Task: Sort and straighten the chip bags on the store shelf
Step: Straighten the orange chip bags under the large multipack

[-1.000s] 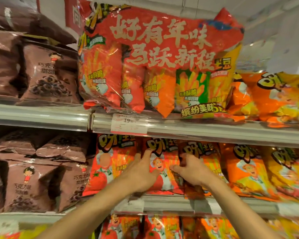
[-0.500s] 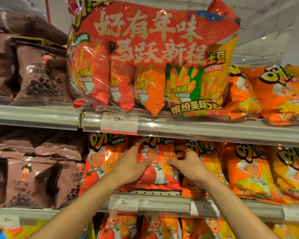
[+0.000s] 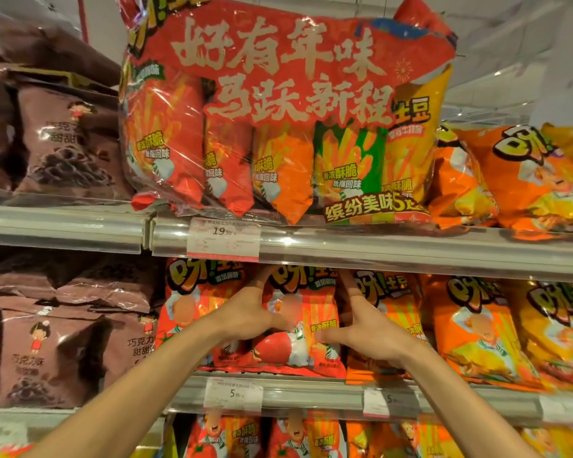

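On the middle shelf a red tomato-flavour chip bag (image 3: 303, 328) stands upright between a matching red bag (image 3: 192, 305) on its left and an orange bag (image 3: 387, 312) on its right. My left hand (image 3: 248, 314) grips the red bag's left edge, fingers reaching behind it. My right hand (image 3: 366, 325) holds its right edge, thumb across the front and fingers tucked between it and the orange bag. More orange and yellow bags (image 3: 477, 328) fill the row to the right.
A large red multipack (image 3: 288, 117) sits on the upper shelf, above a metal shelf rail (image 3: 377, 249) with a price tag (image 3: 223, 238). Brown chocolate snack bags (image 3: 47, 352) fill the left bays. More red and orange bags (image 3: 298, 438) line the shelf below.
Both hands have slid up and deeper around the sides of the red bag, from resting on its front to gripping its edges. The view has tilted slightly upward.
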Available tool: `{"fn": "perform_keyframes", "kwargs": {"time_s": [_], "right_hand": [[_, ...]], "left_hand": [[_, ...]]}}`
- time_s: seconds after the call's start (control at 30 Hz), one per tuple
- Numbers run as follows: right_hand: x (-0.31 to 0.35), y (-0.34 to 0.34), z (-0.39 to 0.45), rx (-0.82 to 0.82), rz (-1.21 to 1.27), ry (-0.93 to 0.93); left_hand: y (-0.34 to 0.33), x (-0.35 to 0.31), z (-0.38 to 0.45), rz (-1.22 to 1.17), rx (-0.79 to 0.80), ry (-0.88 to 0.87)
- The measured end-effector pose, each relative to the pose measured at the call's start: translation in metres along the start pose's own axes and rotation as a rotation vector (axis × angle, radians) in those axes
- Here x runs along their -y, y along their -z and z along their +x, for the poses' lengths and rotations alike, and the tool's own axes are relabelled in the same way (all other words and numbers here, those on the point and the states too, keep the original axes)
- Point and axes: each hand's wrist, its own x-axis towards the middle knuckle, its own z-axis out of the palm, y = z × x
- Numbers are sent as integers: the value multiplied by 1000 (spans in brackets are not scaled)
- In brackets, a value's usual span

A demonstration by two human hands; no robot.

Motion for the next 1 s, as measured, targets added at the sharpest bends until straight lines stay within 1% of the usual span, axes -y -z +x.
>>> {"fn": "perform_keyframes", "kwargs": {"time_s": [0.07,0.2,0.33,0.4,0.5,0.53,0.6,0.67,0.7,0.77,0.83,0.9,1.0], "right_hand": [[1,2,3,35,-20,24],[3,0,4,16,-85,14],[5,4,2,29,-99,-7],[4,5,2,22,-131,-29],[5,5,3,12,-176,-43],[5,4,4,16,-204,-44],[8,-1,4,17,-268,-53],[11,-9,3,-36,-320,-50],[13,-14,2,-81,-373,-58],[19,-28,0,-229,-516,-52],[26,-47,0,-365,-675,-7],[30,-69,8,-462,-782,51],[33,-93,24,-513,-775,75]], "left_hand": [[0,0,2,25,25,14],[-2,3,5,84,62,37],[-8,2,4,60,61,9],[-11,3,-1,79,20,-37],[-8,11,-15,212,-55,-166],[-4,14,-23,271,-99,-201],[6,23,-36,451,-279,-292],[18,36,-44,695,-501,-429],[23,46,-44,789,-580,-462],[31,65,-44,888,-659,-401],[33,80,-42,929,-653,-302],[30,91,-37,935,-606,-246],[26,99,-28,924,-550,-230]]}}
